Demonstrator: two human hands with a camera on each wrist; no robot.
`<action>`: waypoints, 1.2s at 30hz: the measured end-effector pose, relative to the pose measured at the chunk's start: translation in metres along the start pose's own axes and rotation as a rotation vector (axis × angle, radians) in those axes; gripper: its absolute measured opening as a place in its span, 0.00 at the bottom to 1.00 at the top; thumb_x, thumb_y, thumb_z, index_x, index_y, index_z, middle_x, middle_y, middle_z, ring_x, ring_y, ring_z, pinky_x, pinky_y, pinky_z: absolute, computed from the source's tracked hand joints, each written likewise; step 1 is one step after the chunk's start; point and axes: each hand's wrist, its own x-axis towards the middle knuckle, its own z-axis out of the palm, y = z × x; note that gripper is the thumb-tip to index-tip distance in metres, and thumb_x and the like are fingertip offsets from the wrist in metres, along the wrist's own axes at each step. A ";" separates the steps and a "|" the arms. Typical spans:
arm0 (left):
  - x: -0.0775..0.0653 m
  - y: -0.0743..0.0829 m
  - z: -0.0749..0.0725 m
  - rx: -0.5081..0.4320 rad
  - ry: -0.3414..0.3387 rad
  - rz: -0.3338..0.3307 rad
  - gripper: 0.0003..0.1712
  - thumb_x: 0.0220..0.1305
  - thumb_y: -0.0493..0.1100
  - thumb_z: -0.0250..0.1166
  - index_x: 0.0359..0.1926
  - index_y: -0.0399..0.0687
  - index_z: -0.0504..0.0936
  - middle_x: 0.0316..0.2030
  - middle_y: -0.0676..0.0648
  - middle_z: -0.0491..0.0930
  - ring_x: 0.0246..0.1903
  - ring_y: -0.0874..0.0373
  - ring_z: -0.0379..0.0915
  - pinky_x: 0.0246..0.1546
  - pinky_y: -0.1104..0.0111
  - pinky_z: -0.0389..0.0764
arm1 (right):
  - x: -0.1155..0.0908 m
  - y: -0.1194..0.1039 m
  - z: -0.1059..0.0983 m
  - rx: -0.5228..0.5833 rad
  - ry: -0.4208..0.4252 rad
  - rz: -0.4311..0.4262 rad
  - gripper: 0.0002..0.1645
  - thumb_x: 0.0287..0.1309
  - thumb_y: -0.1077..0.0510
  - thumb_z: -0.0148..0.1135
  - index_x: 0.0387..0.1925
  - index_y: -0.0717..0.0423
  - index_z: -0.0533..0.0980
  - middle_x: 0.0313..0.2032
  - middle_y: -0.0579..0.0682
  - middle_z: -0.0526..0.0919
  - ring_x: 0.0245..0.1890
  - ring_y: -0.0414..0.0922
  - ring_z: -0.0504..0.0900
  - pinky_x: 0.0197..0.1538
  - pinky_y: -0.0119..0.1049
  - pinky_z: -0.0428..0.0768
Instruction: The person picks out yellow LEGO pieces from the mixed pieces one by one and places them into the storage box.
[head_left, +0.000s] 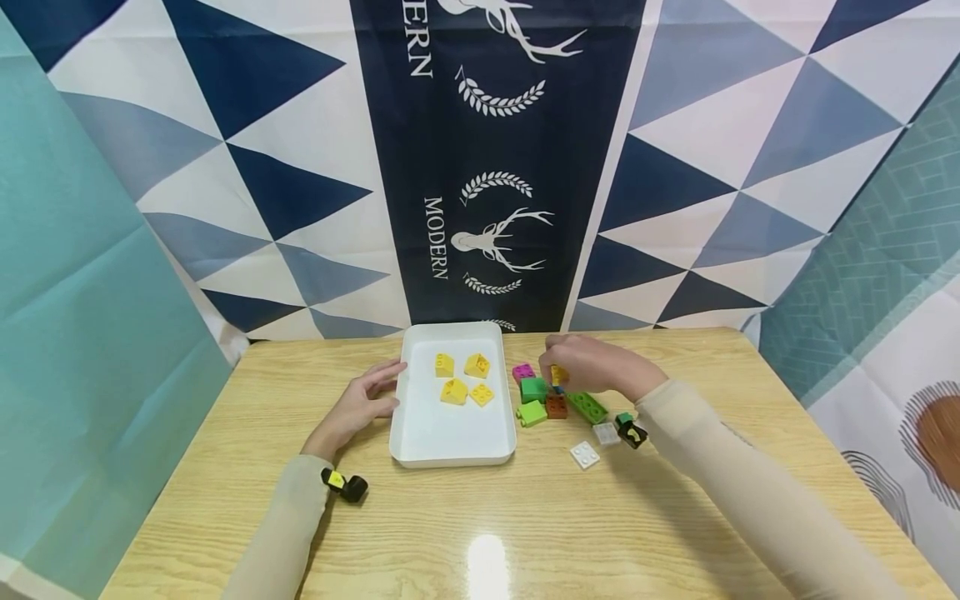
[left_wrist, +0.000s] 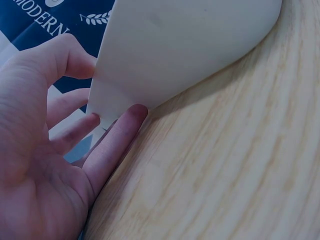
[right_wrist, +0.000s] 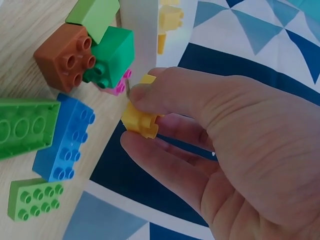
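Observation:
Pinched between the thumb and fingers of my right hand [head_left: 588, 363] is a yellow toy brick [right_wrist: 142, 117], held above the brick pile. My left hand [head_left: 363, 404] touches the outer left wall of a white tray [head_left: 450, 437], its fingertips resting against the side. Several yellow bricks [head_left: 453, 392] lie apart inside the tray. Near my right hand sit a blue brick [right_wrist: 65, 137], a dark green brick [head_left: 533, 389], a brown brick [head_left: 556, 407], a magenta brick [head_left: 522, 372] and a long green brick [head_left: 587, 407].
A light green brick [head_left: 532, 413] stands just right of the tray. Two white bricks, one a flat square [head_left: 584, 455], lie nearer the front, below the pile. A patterned cloth [head_left: 495, 208] hangs along the back edge of the wooden table [head_left: 420, 533].

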 end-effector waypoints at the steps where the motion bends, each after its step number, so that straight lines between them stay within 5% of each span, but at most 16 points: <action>1: 0.000 0.000 0.000 0.000 0.001 -0.002 0.38 0.60 0.32 0.63 0.73 0.50 0.68 0.78 0.45 0.52 0.69 0.38 0.62 0.55 0.58 0.84 | 0.002 -0.001 0.000 0.005 -0.003 -0.005 0.14 0.46 0.70 0.69 0.32 0.48 0.86 0.34 0.48 0.79 0.31 0.44 0.76 0.39 0.39 0.84; 36: 0.001 -0.003 -0.001 -0.006 -0.001 0.007 0.39 0.59 0.32 0.64 0.72 0.51 0.69 0.78 0.45 0.52 0.69 0.40 0.63 0.54 0.64 0.84 | 0.043 -0.034 -0.006 0.036 -0.113 0.032 0.13 0.50 0.67 0.70 0.36 0.48 0.86 0.39 0.45 0.79 0.39 0.45 0.76 0.40 0.33 0.82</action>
